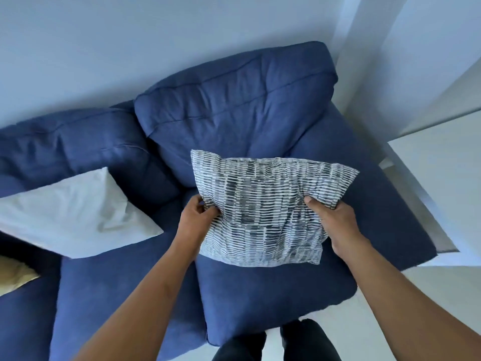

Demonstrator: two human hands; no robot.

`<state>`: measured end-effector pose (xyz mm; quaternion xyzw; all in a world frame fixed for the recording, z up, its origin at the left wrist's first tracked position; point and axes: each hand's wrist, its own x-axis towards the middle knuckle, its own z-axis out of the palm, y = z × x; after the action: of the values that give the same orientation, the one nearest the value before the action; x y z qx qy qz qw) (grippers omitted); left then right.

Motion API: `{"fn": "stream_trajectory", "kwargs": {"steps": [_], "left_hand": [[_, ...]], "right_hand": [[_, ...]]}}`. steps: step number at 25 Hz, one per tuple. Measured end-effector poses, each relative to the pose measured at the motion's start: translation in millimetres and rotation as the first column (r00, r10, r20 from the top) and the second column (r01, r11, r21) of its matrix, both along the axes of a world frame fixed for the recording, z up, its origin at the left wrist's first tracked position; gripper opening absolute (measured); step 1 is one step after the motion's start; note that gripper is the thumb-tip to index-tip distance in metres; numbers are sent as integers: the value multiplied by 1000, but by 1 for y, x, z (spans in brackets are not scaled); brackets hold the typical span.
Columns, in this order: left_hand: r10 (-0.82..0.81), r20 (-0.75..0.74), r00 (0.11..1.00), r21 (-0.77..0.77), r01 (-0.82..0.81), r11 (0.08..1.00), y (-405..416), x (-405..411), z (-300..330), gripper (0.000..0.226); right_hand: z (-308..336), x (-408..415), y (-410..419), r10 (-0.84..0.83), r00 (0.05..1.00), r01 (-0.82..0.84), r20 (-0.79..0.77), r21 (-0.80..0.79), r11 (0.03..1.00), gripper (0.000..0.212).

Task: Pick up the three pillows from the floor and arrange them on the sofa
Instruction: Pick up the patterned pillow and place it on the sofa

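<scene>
You stand at the blue sofa (260, 105) with both hands on one patterned pillow (263, 212), grey-and-white with dashed stripes. Your left hand (194, 217) pinches its left edge, and your right hand (335, 220) is closed around its right edge, thumb on top. The pillow sits over the sofa's right seat cushion, just in front of the right back cushion. I count three pillows: this one, one white pillow (75, 214) lying on the sofa's left seat cushion, and one yellowish pillow (13, 274) showing only a corner at the sofa's left edge.
</scene>
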<state>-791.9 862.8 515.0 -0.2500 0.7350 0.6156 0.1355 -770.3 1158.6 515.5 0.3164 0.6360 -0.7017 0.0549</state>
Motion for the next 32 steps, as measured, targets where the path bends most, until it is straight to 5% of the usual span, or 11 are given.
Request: {"fn": "stream_trajectory", "kwargs": {"steps": [15,21,24,27,29,32], "left_hand": [[233,61,971,-109,-226,968,-21,-125,-65,26],[149,172,974,-104,-133,986,-37,-163,-115,41],[218,187,958,-87,-205,975,-52,-183,-122,41],[369,101,924,-85,-361,928,-67,-211,-107,73],[417,62,907,-54,-415,908,-71,-232,-97,53],[283,71,956,-101,-276,956,-66,-253,-91,33]], "right_hand": [[-77,-215,-24,234,972,-234,14,90,968,20],[-132,-270,-29,427,876,-473,226,226,851,57],[-135,-291,-27,368,904,-418,219,261,870,24],[-125,-313,-25,238,967,-254,95,240,937,12],[-120,-329,-30,193,980,-200,54,190,961,22],[-117,-342,-37,237,967,-254,94,258,932,36]]}}
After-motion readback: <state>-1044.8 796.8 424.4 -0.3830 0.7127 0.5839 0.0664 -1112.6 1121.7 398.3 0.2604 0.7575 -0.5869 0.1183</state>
